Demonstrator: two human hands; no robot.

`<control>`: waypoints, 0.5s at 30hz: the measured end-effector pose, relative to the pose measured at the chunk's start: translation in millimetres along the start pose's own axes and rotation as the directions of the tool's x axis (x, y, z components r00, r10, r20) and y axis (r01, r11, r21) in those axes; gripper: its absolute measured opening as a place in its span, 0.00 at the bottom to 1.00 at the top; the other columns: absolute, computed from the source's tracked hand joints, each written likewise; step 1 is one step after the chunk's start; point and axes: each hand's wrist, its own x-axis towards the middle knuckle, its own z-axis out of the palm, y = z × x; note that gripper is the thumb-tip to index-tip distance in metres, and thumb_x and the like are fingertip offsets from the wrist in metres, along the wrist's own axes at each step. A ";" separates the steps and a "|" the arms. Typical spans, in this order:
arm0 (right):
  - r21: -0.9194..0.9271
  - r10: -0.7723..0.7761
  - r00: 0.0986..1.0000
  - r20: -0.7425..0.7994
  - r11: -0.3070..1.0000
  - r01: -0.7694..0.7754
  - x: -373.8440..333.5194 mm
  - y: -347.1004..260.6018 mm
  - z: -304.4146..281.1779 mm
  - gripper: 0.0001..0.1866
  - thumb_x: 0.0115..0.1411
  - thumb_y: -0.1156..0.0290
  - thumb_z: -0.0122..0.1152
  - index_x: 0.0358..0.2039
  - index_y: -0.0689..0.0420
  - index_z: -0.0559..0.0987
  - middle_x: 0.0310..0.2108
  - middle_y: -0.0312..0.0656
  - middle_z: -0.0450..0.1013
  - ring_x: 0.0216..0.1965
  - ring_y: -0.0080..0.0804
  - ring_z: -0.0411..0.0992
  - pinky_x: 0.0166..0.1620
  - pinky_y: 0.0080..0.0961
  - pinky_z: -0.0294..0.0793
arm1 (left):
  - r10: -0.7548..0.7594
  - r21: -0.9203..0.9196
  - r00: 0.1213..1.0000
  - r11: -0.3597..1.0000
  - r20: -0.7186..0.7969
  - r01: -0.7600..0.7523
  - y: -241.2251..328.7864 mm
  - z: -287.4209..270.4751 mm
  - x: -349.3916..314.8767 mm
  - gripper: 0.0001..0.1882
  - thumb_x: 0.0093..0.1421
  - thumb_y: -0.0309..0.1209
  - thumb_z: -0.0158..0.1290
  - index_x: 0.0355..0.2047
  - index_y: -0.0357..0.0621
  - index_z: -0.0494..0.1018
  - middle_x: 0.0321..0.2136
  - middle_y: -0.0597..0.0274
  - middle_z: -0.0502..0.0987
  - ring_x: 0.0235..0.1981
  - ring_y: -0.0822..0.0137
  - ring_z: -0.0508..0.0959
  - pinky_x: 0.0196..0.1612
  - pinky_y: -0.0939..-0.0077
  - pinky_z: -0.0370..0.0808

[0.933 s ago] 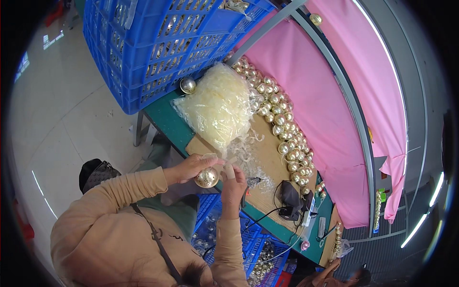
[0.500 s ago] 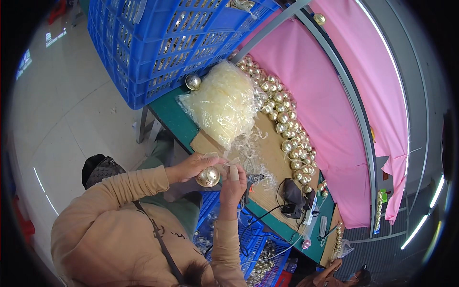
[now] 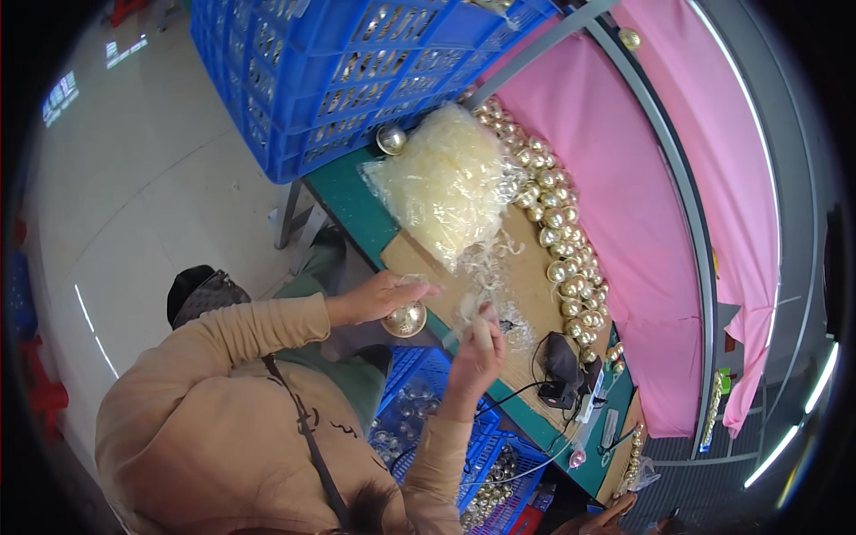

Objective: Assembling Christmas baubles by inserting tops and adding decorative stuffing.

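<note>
A shiny gold ball (image 3: 404, 319) with small holes hangs just under my left hand (image 3: 379, 297), whose fingers are closed on its thin clear loop. To the right, past the cardboard's near edge, my right hand (image 3: 478, 355) pinches a wispy translucent strip (image 3: 467, 314); one finger wears a pale wrap. The two hands are apart. Beyond them on the cardboard (image 3: 412, 260) lies a loose heap of clear strips (image 3: 489, 267), spilling from a plastic bag (image 3: 441, 183) full of pale yellowish strips.
Blue crates (image 3: 348, 89) stand at the far left of the green table (image 3: 343, 201). Gold balls (image 3: 557, 218) line the pink cloth (image 3: 615, 205). A dark device (image 3: 562, 366) with cables sits at right. Below the table edge are blue baskets (image 3: 481, 446) of balls. Another person's hand (image 3: 615, 513) shows lower right.
My hands have come apart: the right hand has moved right with the strip, while the left stays with the gold ball. The whole view has shifted slightly.
</note>
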 end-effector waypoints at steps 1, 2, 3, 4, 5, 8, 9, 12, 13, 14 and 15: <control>-0.019 -0.002 0.999 0.052 1.000 0.003 -7.2 -8.2 0.9 0.04 0.53 0.78 0.54 0.29 0.62 0.76 0.53 0.50 0.64 0.57 0.36 0.60 0.55 0.31 0.62 | -0.007 -0.001 1.000 1.000 -0.008 0.007 2.3 -0.7 -0.2 0.21 0.66 0.38 0.39 0.51 0.34 0.67 0.46 0.62 0.72 0.44 0.75 0.71 0.50 0.79 0.65; -0.019 -0.004 0.991 0.133 1.000 0.007 -13.7 -10.6 1.4 0.05 0.51 0.78 0.53 0.28 0.62 0.76 0.56 0.51 0.61 0.59 0.39 0.57 0.59 0.37 0.56 | -0.008 0.074 1.000 0.997 -0.004 0.009 4.2 -1.4 -1.0 0.20 0.66 0.38 0.39 0.50 0.36 0.68 0.43 0.63 0.73 0.43 0.76 0.70 0.49 0.79 0.66; -0.020 0.006 0.991 0.133 1.000 -0.004 -19.7 -10.7 5.8 0.05 0.51 0.78 0.53 0.28 0.62 0.76 0.56 0.51 0.61 0.59 0.39 0.57 0.59 0.37 0.56 | -0.011 0.149 1.000 0.989 0.001 0.010 6.1 -1.8 -2.0 0.19 0.66 0.38 0.39 0.49 0.37 0.69 0.41 0.64 0.74 0.41 0.77 0.70 0.47 0.80 0.67; -0.031 0.049 0.984 0.172 0.999 -0.044 -28.5 -10.7 9.9 0.05 0.50 0.79 0.54 0.28 0.62 0.77 0.57 0.51 0.60 0.59 0.40 0.56 0.59 0.39 0.55 | -0.017 0.147 1.000 0.989 0.000 0.017 9.1 0.5 -3.1 0.19 0.66 0.38 0.39 0.49 0.37 0.69 0.41 0.64 0.74 0.41 0.77 0.70 0.47 0.80 0.67; -0.042 0.091 0.973 0.211 0.996 -0.084 -35.4 -8.8 12.0 0.05 0.50 0.79 0.54 0.28 0.61 0.77 0.58 0.51 0.59 0.60 0.41 0.56 0.60 0.40 0.54 | -0.054 0.130 0.999 0.990 0.002 0.053 12.3 3.0 -4.3 0.19 0.66 0.38 0.39 0.48 0.37 0.69 0.39 0.64 0.75 0.40 0.78 0.70 0.45 0.80 0.67; -0.042 0.124 0.957 0.262 0.992 -0.117 -40.9 5.5 11.1 0.05 0.49 0.79 0.55 0.28 0.63 0.77 0.59 0.51 0.57 0.61 0.42 0.54 0.61 0.41 0.52 | -0.059 0.138 0.998 0.989 0.003 0.058 12.7 9.6 -6.0 0.19 0.66 0.38 0.39 0.47 0.37 0.70 0.37 0.64 0.75 0.38 0.78 0.70 0.42 0.81 0.69; -0.034 0.136 0.949 0.283 0.991 -0.132 -41.8 9.0 12.5 0.05 0.49 0.79 0.55 0.28 0.63 0.77 0.59 0.51 0.57 0.61 0.43 0.54 0.61 0.40 0.52 | -0.024 0.163 1.000 0.986 0.004 0.023 12.5 11.2 -6.5 0.19 0.66 0.38 0.39 0.47 0.36 0.70 0.37 0.64 0.75 0.37 0.78 0.71 0.41 0.81 0.69; -0.079 0.121 0.957 0.263 0.991 -0.104 -43.3 12.6 20.4 0.05 0.49 0.80 0.56 0.28 0.64 0.77 0.59 0.50 0.57 0.61 0.42 0.54 0.61 0.38 0.52 | 0.006 0.109 1.000 0.994 -0.008 -0.005 1.3 10.5 -7.5 0.20 0.66 0.39 0.39 0.47 0.35 0.70 0.37 0.63 0.75 0.38 0.78 0.71 0.42 0.81 0.69; -0.093 0.111 0.961 0.253 0.992 -0.090 -43.3 13.6 20.7 0.05 0.49 0.81 0.56 0.29 0.64 0.77 0.59 0.50 0.57 0.61 0.42 0.54 0.61 0.37 0.52 | 0.005 0.108 1.000 0.994 -0.010 -0.004 0.8 10.7 -7.9 0.20 0.66 0.39 0.39 0.47 0.35 0.70 0.37 0.63 0.75 0.38 0.78 0.71 0.42 0.81 0.69; -0.094 0.113 0.961 0.254 0.991 -0.092 -43.2 16.1 19.6 0.05 0.49 0.81 0.56 0.29 0.64 0.77 0.59 0.50 0.57 0.61 0.42 0.54 0.61 0.37 0.52 | 0.008 0.125 1.000 0.992 -0.009 -0.007 0.5 10.6 -8.2 0.21 0.66 0.40 0.39 0.47 0.34 0.69 0.37 0.62 0.75 0.38 0.77 0.72 0.42 0.80 0.69; -0.129 0.091 0.965 0.247 0.990 -0.060 -42.6 19.7 17.8 0.05 0.49 0.81 0.57 0.29 0.63 0.77 0.59 0.50 0.57 0.61 0.42 0.54 0.61 0.37 0.52 | 0.012 0.142 1.000 0.990 -0.009 -0.010 0.4 10.3 -8.5 0.21 0.66 0.40 0.39 0.47 0.34 0.69 0.37 0.62 0.76 0.38 0.77 0.72 0.43 0.80 0.70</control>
